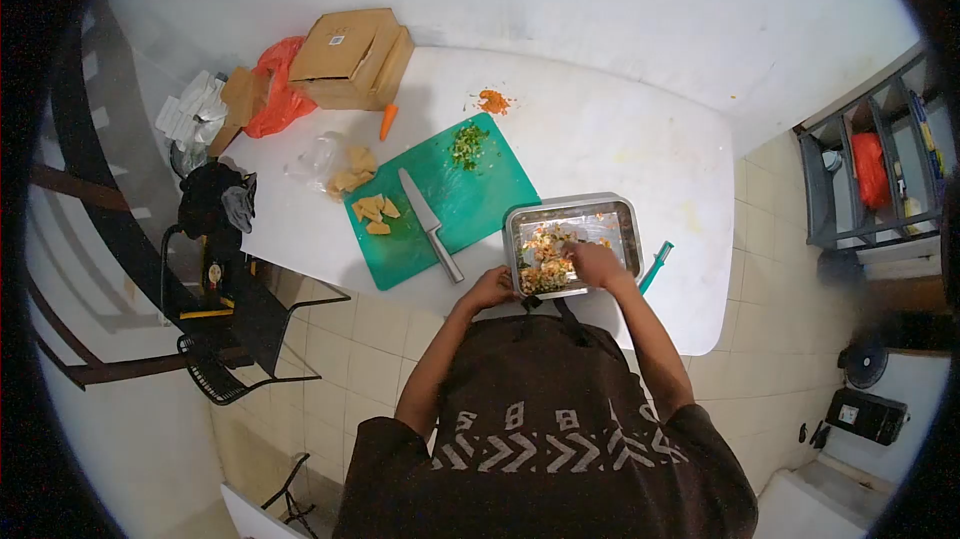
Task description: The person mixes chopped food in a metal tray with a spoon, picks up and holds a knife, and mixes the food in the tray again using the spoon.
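Note:
A rectangular metal tray (pixel 637 229) holding a chopped vegetable mixture (pixel 545 257) stands at the table's near edge. My left hand (pixel 493 289) grips its near left corner, fingers curled at the rim. Over the mixture, inside the tray, my right hand (pixel 592 264) is closed; its fingertips are partly hidden, and I cannot make out what they hold. Left of the tray lies a green cutting board (pixel 470 204), bearing a knife (pixel 425 214), chopped greens (pixel 467 146) and tan cut pieces (pixel 374 212). A teal-handled tool (pixel 658 264), perhaps a peeler, rests right of the tray.
On the white table (pixel 640 129) are orange shreds (pixel 493 101), a carrot (pixel 388 122) and a clear bag with tan pieces (pixel 350 169). Cardboard boxes (pixel 350 59) and a red plastic bag (pixel 280 89) sit at the back left. A black chair (pixel 260 329) stands left.

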